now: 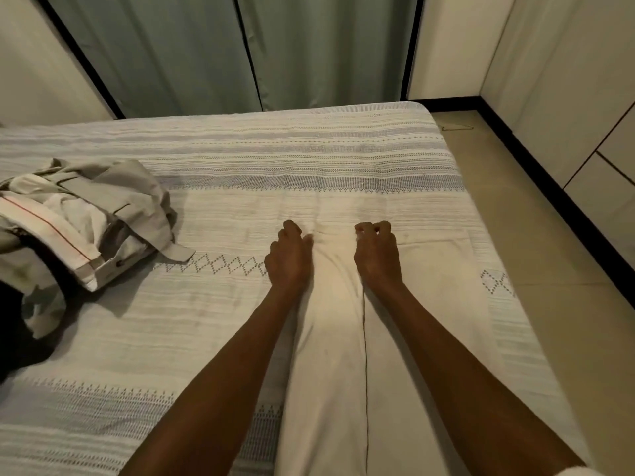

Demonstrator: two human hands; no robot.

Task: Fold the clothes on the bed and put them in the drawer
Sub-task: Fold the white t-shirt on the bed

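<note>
A cream-white garment with a dark seam line lies spread flat on the bed, running from the near edge toward the middle. My left hand pinches the cloth at its far end with curled fingers. My right hand does the same a little to the right, fingers bent over the fabric's far edge. A heap of beige trousers with a white inner lining lies crumpled at the left of the bed, apart from both hands.
The bed cover is striped and patterned in white and grey-blue. Green curtains hang behind the bed. A tiled floor strip runs along the right, beside white cabinet fronts with drawers. Something dark lies at the left edge.
</note>
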